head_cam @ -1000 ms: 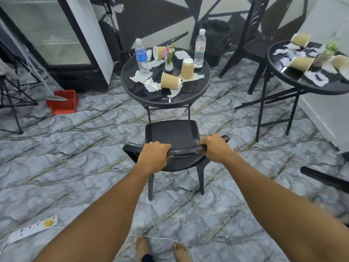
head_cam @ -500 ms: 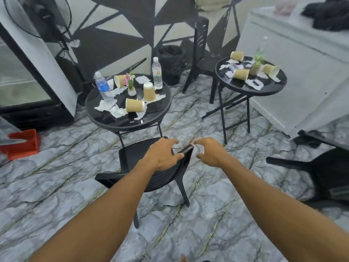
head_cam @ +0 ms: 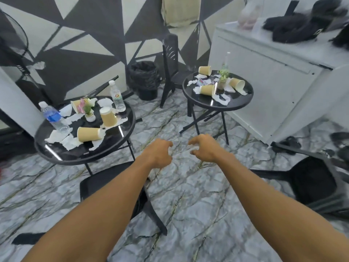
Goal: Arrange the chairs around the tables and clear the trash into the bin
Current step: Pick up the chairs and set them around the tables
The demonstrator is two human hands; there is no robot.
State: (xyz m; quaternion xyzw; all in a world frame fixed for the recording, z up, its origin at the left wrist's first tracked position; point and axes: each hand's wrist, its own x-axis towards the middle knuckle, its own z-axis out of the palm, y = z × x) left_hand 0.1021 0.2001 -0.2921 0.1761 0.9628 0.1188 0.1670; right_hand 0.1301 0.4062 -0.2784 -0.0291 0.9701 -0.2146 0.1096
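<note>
My left hand (head_cam: 159,153) and my right hand (head_cam: 204,148) hang over the marble floor between two round black tables, fingers curled apart and holding nothing. A black chair (head_cam: 105,181) stands under my left forearm at the near edge of the left table (head_cam: 56,152), which carries paper cups (head_cam: 88,134), torn paper and two water bottles (head_cam: 54,118). The right table (head_cam: 236,105) holds more cups (head_cam: 206,89), paper scraps and a small plant. Another black chair (head_cam: 311,179) lies tipped on the floor at the right. A third chair (head_cam: 171,59) stands behind the right table beside the black bin (head_cam: 144,76).
A white counter (head_cam: 273,78) with dark bags on top runs along the right wall. A standing fan (head_cam: 13,44) is at the far left. Bare marble floor lies between the two tables.
Both hands have let go of the chair's backrest and lifted off it. The view has swung right, so the chair now sits lower left and the tipped chair shows more.
</note>
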